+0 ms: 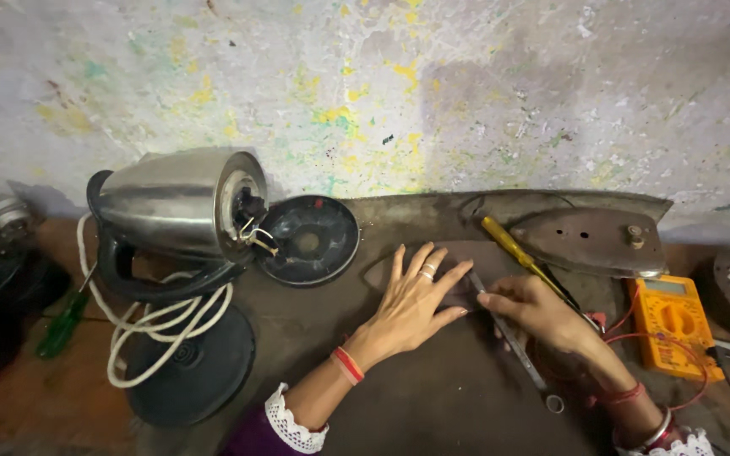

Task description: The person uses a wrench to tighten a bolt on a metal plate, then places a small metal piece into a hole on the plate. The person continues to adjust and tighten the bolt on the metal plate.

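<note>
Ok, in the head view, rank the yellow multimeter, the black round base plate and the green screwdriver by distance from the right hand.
1. Yellow multimeter: just outward of the right hand, at the frame's right.
2. Black round base plate: beyond the left hand, beside the steel kettle.
3. Green screwdriver: far left.

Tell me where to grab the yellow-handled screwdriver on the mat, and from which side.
Grip the screwdriver by its yellow handle, the thick end nearest the wall. Come from above and from the left: that end lies bare on the mat, while the shaft runs under the right hand and the iron soleplate crowds its right side. Pinch across the handle.
</note>
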